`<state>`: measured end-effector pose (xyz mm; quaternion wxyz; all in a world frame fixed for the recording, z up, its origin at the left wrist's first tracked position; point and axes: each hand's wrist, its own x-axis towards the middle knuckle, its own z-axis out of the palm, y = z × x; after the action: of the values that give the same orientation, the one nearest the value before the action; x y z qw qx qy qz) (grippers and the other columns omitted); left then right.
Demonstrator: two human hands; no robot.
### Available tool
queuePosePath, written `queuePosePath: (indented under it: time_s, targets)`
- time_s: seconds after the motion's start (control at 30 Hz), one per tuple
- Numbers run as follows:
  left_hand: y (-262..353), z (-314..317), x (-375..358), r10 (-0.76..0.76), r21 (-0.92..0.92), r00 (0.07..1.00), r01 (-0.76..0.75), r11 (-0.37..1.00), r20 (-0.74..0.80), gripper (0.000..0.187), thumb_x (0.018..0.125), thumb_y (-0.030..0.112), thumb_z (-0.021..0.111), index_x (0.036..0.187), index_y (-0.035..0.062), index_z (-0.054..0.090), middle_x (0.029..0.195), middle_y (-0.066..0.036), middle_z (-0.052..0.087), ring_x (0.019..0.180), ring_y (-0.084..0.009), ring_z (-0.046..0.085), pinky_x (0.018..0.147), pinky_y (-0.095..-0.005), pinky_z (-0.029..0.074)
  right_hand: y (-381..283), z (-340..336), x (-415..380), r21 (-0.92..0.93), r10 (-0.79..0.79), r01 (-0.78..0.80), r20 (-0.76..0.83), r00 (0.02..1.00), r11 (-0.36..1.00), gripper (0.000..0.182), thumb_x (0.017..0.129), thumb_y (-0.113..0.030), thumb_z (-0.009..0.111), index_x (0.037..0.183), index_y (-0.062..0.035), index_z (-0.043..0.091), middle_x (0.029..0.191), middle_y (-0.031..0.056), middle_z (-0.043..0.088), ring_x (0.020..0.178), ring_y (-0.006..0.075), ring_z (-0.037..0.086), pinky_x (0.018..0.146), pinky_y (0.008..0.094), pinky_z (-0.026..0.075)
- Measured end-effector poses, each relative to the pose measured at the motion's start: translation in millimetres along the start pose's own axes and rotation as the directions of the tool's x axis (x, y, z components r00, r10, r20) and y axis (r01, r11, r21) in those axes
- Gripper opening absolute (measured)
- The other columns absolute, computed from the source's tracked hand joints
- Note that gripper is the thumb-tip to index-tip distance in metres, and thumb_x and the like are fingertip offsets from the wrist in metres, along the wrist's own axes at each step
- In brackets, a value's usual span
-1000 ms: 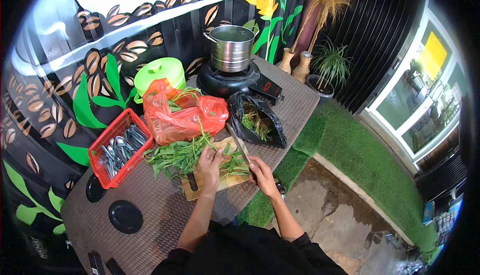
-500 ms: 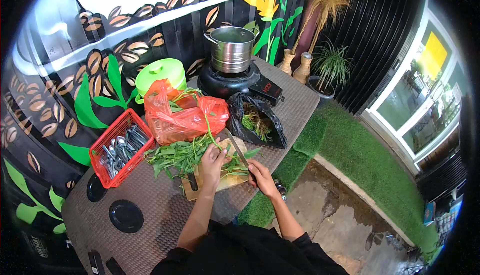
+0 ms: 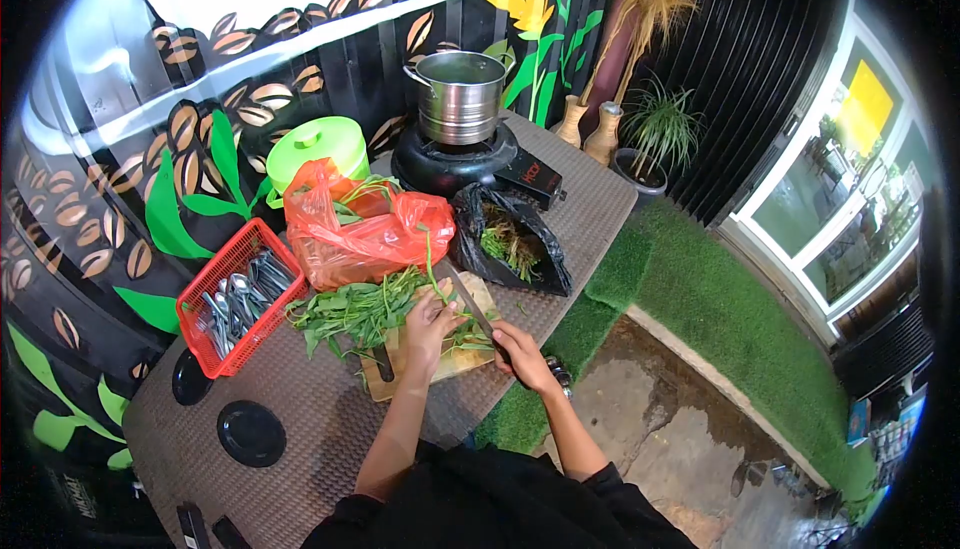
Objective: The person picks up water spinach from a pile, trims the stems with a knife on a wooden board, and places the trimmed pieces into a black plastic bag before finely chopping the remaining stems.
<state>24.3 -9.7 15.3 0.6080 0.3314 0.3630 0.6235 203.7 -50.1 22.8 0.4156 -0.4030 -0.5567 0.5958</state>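
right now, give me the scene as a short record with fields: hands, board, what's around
left hand: left hand presses the leafy greens down
right hand: right hand grips the knife, blade over the greens
board: wooden cutting board on the brown table
behind board: orange plastic bag, black bag of greens
left side: red basket with spoons
far end: steel pot on a black stove, green lidded container

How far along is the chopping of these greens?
Done: scraps lie in the black bag. In hand: the left hand pins greens on the cutting board, and the right hand holds the knife. Left: most stems uncut, plus more in the orange bag.
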Motion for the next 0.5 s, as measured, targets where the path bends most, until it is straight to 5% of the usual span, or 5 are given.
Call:
queuePosePath:
  time_s: [0.2,0.27,0.5]
  targets:
    - [0.5,0.9,-4.1,-0.010,-0.022,1.000,0.010,1.000,-0.013,0.042,0.087,-0.004,0.056,0.127,0.0008,0.046,0.110,-0.009,0.055,0.087,-0.0125,0.056,0.076,-0.0317,0.056,7.7,-2.1,-1.3,0.131,0.020,-0.018,-0.010,1.000,0.991,0.032,0.097,-0.026,0.044,0.119,-0.0032,0.053,0.056,-0.0022,0.041,0.042,0.0073,0.036,0.040,0.0234,0.028]
    - [-1.0,-1.3,-3.0,-0.030,0.009,0.999,0.030,1.000,0.025,0.044,0.087,-0.002,0.057,0.129,0.0002,0.045,0.096,-0.007,0.054,0.085,-0.0134,0.056,0.075,-0.0303,0.057,8.1,-3.4,-1.3,0.138,0.034,-0.035,0.007,0.999,0.990,0.033,0.097,-0.026,0.044,0.120,-0.0032,0.052,0.055,-0.0018,0.040,0.042,0.0073,0.036,0.040,0.0235,0.028]
    - [-1.9,1.0,-1.6,-0.123,-0.012,0.992,0.124,0.992,0.032,0.044,0.087,-0.002,0.057,0.129,-0.0009,0.044,0.102,-0.009,0.054,0.089,-0.0150,0.057,0.076,-0.0302,0.056,8.6,-4.1,1.7,0.163,0.091,-0.098,0.049,0.995,0.982,0.039,0.097,-0.028,0.045,0.130,-0.0059,0.045,0.052,-0.0021,0.037,0.042,0.0074,0.035,0.041,0.0232,0.028]
